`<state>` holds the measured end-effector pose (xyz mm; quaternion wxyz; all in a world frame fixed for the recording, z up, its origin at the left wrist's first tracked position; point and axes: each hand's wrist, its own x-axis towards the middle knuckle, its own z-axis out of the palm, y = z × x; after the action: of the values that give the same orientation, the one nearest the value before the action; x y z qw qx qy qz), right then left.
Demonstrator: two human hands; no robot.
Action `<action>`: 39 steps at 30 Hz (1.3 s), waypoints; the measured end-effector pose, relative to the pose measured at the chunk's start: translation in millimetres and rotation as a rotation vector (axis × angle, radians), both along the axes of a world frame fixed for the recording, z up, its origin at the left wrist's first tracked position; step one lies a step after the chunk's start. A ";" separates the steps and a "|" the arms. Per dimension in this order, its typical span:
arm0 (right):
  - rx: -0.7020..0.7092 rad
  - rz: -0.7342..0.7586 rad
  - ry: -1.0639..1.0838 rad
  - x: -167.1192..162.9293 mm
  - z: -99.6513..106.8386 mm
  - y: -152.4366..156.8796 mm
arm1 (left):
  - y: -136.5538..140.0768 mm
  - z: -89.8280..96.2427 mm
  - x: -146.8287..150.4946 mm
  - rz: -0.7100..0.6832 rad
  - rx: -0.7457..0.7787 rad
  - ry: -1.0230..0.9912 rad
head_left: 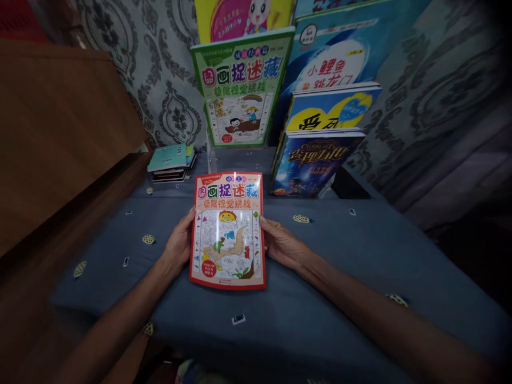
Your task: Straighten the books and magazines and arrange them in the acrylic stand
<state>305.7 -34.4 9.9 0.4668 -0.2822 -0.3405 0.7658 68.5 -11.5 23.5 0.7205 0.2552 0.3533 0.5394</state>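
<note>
A red-bordered picture book (228, 232) faces me, its cover printed with a sun, a turtle and line drawings. My left hand (180, 239) grips its left edge, and my right hand (282, 241) pinches the right edge with the thumb on the cover. The fingers behind the book are hidden. Just beyond it, a green-bordered book (245, 90) of the same style leans upright in a clear stand. To its right, a dark blue book (316, 162) stands in front of a blue and yellow book (332, 109).
A grey-blue cloth (320, 298) with pineapple prints covers the table. A small stack of books (170, 160) lies at the back left. Taller teal books (340, 48) and a yellow book (204, 21) rise behind, against patterned wallpaper (176, 112). A brown wooden panel (60, 133) stands left.
</note>
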 end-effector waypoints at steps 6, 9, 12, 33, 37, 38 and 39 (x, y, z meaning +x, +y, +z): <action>-0.028 0.000 0.024 -0.1 -0.3 0.4 | 1.6 -0.4 -1.7 -0.020 -0.037 -0.075; -0.042 -0.015 0.021 -1.5 0.5 0.7 | 2.5 -0.2 -1.9 -0.040 -0.065 -0.097; -0.050 -0.016 0.022 -2.6 0.3 1.6 | 2.7 1.6 -0.8 -0.092 -0.094 -0.125; -0.085 0.000 0.042 -1.8 4.4 0.0 | -0.3 2.7 -8.2 -0.176 -0.181 -0.252; -0.059 0.038 -0.014 0.7 4.5 0.6 | 0.6 2.0 -9.5 -0.209 -0.159 -0.262; -0.056 0.052 -0.026 0.9 4.2 0.8 | 0.6 2.7 -9.5 -0.216 -0.162 -0.257; -0.053 0.059 -0.036 1.0 3.6 0.9 | 0.3 3.8 -9.3 -0.220 -0.167 -0.251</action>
<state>306.7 -33.5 13.6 0.4301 -0.2979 -0.3367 0.7829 59.2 -11.1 27.3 0.8324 0.1623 0.2740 0.4535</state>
